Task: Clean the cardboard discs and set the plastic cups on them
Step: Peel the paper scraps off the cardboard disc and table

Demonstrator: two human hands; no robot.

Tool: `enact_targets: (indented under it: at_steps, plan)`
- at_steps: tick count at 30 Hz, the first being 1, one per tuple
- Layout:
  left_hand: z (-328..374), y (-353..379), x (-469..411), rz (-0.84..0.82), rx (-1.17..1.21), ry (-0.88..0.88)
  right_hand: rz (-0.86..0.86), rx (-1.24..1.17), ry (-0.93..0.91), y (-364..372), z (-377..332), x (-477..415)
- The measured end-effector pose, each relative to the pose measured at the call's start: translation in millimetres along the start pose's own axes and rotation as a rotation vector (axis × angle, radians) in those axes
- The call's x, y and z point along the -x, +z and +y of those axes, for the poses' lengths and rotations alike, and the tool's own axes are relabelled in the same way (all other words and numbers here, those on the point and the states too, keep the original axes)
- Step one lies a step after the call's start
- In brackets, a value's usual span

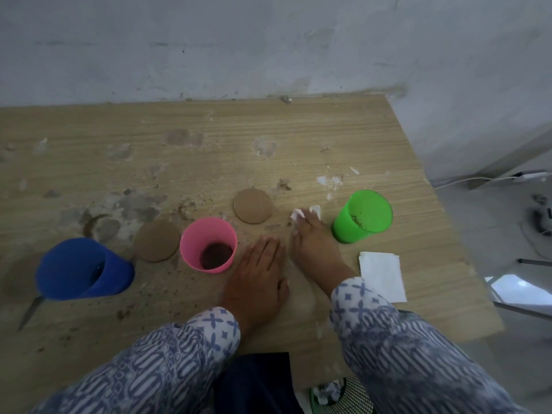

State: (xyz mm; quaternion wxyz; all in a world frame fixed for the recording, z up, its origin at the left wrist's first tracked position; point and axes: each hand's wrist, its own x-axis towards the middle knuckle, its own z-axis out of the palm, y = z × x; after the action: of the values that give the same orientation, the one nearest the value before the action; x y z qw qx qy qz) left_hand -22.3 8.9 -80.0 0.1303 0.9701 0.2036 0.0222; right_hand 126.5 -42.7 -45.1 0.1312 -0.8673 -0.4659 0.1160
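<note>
Two brown cardboard discs lie on the dirty wooden table: one [253, 205] behind the pink cup, one [156, 240] between the pink and blue cups. The pink cup [208, 245] stands upright with dark dirt at its bottom. A blue cup [82, 268] is at the left, a green cup [362, 216] at the right. My left hand [259, 276] lies flat on the table, palm down, beside the pink cup. My right hand [315, 246] presses a white tissue [298, 213] onto the table between the far disc and the green cup.
A folded white tissue [382, 276] lies near the table's right edge. Dirt crumbs and stains cover the tabletop [209, 144]. A wall stands behind the table. A green basket [340, 395] with crumpled paper sits below the near edge. Cables lie on the floor at right.
</note>
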Motion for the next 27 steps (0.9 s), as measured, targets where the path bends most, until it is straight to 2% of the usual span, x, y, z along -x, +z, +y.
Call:
enact_targets:
  at_steps: [6, 12, 14, 16, 18, 20, 25, 27]
  plan:
    - [1, -2, 0, 0.028, 0.062, 0.022, -0.002, -0.006, -0.177, -1, -18, 22]
    - [0, -1, 0, 0.014, 0.011, 0.000, -0.008, 0.000, 0.037, 3, 0, 9]
    - [0, 0, 0, 0.012, 0.018, 0.000, 0.000, -0.013, 0.034, 2, -9, 1]
    - [0, -1, 0, 0.016, 0.033, 0.010, 0.008, -0.011, -0.049, -3, -20, 4]
    - [0, -2, 0, 0.024, 0.040, 0.021, -0.062, -0.010, -0.118, -8, -20, 19]
    - [1, -2, 1, 0.023, 0.021, 0.020, -0.021, 0.001, -0.150, -5, -9, 32]
    - [1, -2, 0, 0.016, -0.020, 0.001, -0.018, -0.017, 0.037, 0, 2, 13]
    - [1, -2, 0, 0.020, -0.004, -0.004, -0.039, -0.021, 0.033, -2, -11, 1]
